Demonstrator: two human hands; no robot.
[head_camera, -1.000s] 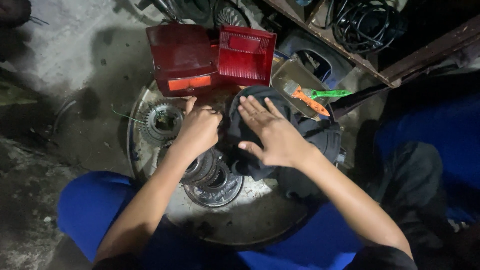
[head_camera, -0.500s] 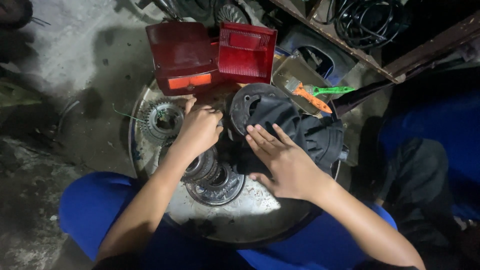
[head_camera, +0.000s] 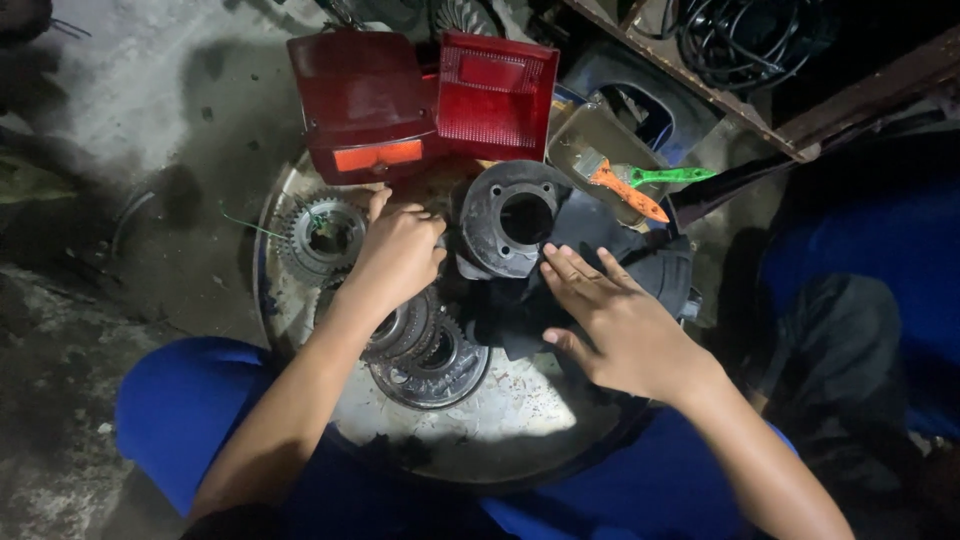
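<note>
Two hands worked on oily engine parts in a round metal tray.

The left hand (head_camera: 398, 255) was curled, knuckles up, over the stacked gears (head_camera: 425, 345); its fingertips were hidden, so I cannot tell what it grasped. The right hand (head_camera: 610, 320) lay flat and released, fingers spread toward 11 o'clock, on the dark casing (head_camera: 640, 265). The round flange (head_camera: 515, 220) stood between both hands. A loose gear (head_camera: 322, 235) lay at 9 o'clock of the left hand in the tray (head_camera: 500, 420). Two red lamp covers (head_camera: 425, 100) rested at 12 o'clock.
</note>
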